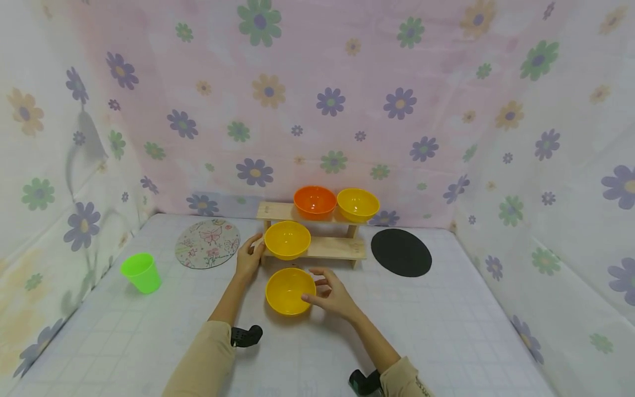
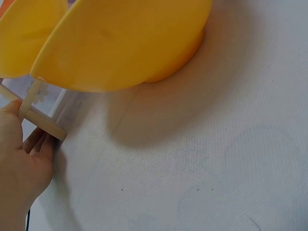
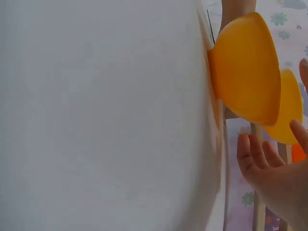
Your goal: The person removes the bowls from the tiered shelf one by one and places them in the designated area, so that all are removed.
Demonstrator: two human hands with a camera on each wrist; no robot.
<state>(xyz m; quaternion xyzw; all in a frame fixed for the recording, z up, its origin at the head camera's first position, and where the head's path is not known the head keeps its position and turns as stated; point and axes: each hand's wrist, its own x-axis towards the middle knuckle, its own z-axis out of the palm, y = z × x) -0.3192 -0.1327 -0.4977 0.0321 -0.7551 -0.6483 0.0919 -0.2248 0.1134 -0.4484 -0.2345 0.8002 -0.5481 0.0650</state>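
Note:
A two-step wooden rack (image 1: 337, 248) stands at the back of the table. My left hand (image 1: 250, 258) grips its left end, the thumb in front and the other fingers behind the wood in the left wrist view. On the lower step, by that hand, sits a yellow bowl (image 1: 288, 240). Another yellow bowl (image 1: 290, 292) rests upright on the table in front of the rack. Right beside it is my right hand (image 1: 332, 295), fingers spread and thumb over the rim in the head view; the right wrist view shows a gap between the fingers and bowl.
The upper step carries an orange bowl (image 1: 315, 203) and a third yellow bowl (image 1: 358, 205). A green cup (image 1: 141, 273) and a round butterfly-patterned mat (image 1: 207, 244) are on the left. To the rack's right lies a black round mat (image 1: 401, 252). Flowered cloth walls enclose the table.

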